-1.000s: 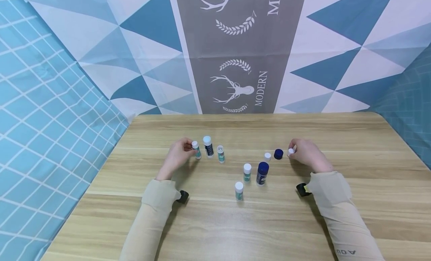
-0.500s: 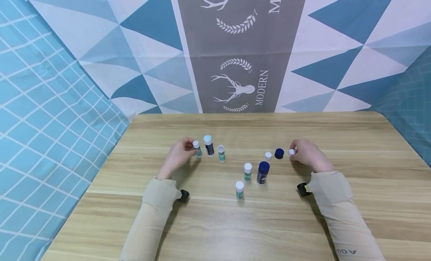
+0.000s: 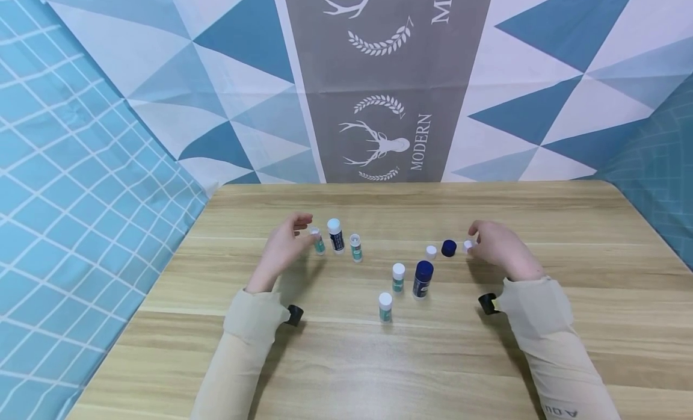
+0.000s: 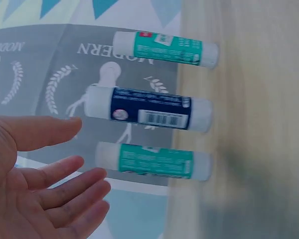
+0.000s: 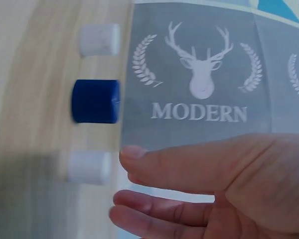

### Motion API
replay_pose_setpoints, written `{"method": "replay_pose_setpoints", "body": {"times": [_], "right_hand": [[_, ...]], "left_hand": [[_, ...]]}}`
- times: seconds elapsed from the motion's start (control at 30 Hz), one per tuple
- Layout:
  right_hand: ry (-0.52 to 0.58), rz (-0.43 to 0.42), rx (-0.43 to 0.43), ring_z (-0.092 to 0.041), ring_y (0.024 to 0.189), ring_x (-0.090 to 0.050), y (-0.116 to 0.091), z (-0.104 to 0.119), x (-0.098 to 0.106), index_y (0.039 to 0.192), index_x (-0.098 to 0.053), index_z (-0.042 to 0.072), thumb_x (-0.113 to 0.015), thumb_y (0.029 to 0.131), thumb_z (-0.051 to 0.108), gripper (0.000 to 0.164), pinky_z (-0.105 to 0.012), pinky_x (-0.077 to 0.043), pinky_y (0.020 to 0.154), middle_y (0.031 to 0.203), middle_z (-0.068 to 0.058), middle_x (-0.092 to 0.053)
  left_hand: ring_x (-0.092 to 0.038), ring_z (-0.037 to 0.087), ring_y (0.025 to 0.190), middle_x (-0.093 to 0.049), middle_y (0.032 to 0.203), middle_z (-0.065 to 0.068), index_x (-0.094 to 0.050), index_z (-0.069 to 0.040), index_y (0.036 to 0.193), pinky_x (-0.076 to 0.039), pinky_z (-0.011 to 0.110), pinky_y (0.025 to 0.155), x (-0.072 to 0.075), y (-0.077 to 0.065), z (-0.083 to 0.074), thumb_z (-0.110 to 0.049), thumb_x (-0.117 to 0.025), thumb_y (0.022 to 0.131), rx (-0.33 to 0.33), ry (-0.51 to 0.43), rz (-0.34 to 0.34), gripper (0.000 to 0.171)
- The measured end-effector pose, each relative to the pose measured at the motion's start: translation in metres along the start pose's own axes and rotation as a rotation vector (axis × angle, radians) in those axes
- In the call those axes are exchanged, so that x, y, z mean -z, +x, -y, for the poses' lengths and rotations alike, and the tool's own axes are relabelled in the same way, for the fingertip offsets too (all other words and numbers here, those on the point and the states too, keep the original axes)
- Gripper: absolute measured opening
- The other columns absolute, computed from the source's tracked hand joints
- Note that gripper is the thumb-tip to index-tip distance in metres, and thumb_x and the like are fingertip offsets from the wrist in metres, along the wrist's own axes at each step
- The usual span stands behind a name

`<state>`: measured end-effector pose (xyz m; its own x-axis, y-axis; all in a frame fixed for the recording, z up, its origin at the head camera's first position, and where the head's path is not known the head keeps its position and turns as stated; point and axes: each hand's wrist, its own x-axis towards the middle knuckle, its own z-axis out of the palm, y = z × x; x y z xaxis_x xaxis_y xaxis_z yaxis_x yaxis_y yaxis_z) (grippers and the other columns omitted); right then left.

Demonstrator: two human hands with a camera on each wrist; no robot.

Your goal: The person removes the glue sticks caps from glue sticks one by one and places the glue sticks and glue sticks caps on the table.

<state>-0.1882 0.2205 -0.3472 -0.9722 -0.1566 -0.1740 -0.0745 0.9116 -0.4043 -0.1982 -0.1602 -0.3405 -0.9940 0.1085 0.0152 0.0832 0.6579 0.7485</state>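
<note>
My left hand (image 3: pixel 283 244) is beside a green glue stick (image 4: pixel 157 161) standing uncapped at the left; the wrist view shows the thumb and fingers spread and holding nothing. A navy glue stick (image 3: pixel 335 237) and another green glue stick (image 3: pixel 355 248) stand in a row to its right, also without caps. My right hand (image 3: pixel 500 247) hovers just beside a small white cap (image 5: pixel 89 167), thumb and fingers apart. Left of that cap sit a dark blue cap (image 3: pixel 448 248) and a second white cap (image 3: pixel 431 251).
Between the hands, nearer the body, stand a navy glue stick (image 3: pixel 422 280) with a blue cap and two white-capped green glue sticks, one farther (image 3: pixel 397 278) and one nearer (image 3: pixel 385 307). A patterned cloth (image 3: pixel 379 77) hangs behind the wooden table (image 3: pixel 346 372).
My left hand has let go of the left green glue stick and its fingers have spread. My right hand has loosened from the white cap, which stays standing on the table.
</note>
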Motion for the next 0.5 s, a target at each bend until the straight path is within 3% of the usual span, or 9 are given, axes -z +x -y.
{"method": "replay_pose_setpoints", "body": {"times": [0.23,0.37,0.5], "right_hand": [[-0.1,-0.201,0.074,-0.037,0.092,-0.053,-0.013,0.018,0.01,0.11,-0.057,-0.005,-0.056,0.084,0.002,0.027,-0.052,-0.039,0.077,0.101,-0.024,-0.055],[-0.095,-0.23,0.128,-0.034,0.09,-0.054,-0.019,0.031,0.015,0.11,-0.059,-0.002,-0.056,0.085,0.005,0.025,-0.051,-0.037,0.078,0.099,-0.021,-0.057],[-0.073,-0.232,0.202,-0.029,0.089,-0.057,-0.026,0.043,0.016,0.107,-0.061,0.001,-0.058,0.086,0.011,0.023,-0.05,-0.039,0.079,0.097,-0.016,-0.061]], "left_hand": [[-0.043,0.032,0.12,-0.049,0.13,0.013,-0.048,-0.005,0.126,-0.035,0.047,0.099,0.01,-0.006,-0.011,-0.019,-0.062,0.085,-0.062,0.063,-0.112,0.045],[-0.046,0.031,0.117,-0.052,0.126,0.011,-0.054,-0.007,0.121,-0.037,0.047,0.097,0.01,-0.012,-0.019,-0.017,-0.063,0.085,-0.145,0.117,-0.194,0.038],[-0.051,0.03,0.111,-0.058,0.116,0.013,-0.06,-0.005,0.112,-0.04,0.046,0.093,0.006,-0.02,-0.029,-0.01,-0.064,0.082,-0.276,0.166,-0.29,0.03]]}}
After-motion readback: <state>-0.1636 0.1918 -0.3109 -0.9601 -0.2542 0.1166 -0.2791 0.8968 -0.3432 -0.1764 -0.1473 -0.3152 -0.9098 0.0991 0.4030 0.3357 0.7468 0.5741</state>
